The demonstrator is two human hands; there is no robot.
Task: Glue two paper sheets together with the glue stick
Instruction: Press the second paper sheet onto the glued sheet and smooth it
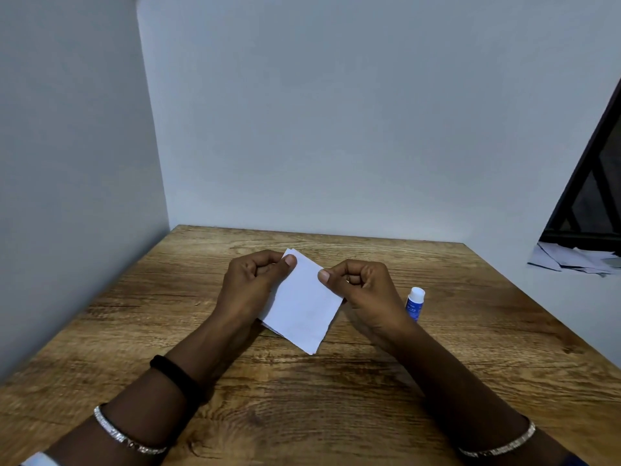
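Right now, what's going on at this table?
A person holds white paper, seemingly two stacked sheets, at a wooden table. The left hand pinches its far corner and the right hand pinches its right edge. The glue stick stands untouched on the table, beside the right wrist.

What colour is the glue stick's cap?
White; the glue stick has a blue body. The head view shows it best.

Wood-grain bench, matt white paper, plastic glue stick

Bench (302,415): brown wood grain, matt, knotty. Paper sheets (302,307): plain white, matt, smooth. Glue stick (414,303): blue plastic, white cap, slight gloss. Bangles (117,435): shiny metal. Walls (336,112): matt paint.
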